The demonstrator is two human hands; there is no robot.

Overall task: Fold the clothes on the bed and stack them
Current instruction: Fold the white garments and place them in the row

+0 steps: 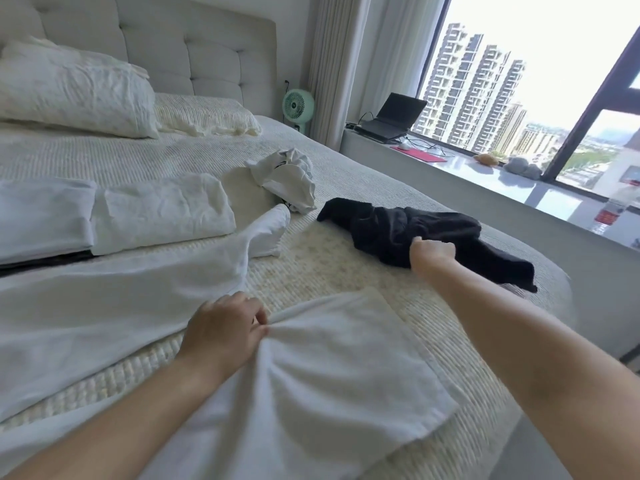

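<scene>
The left hand (pixel 225 327) is pinching the white garment (pixel 311 368) spread on the near bed (pixel 329 258), probably anchoring it, while the right hand (pixel 431 252) is gripping the crumpled black garment (pixel 398 226) farther out, likely to drag it closer.

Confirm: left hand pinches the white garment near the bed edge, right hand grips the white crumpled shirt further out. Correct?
Not quite. The head view shows the right hand gripping the black garment, not the white crumpled shirt, which lies untouched. The left hand does pinch the white garment.
</scene>
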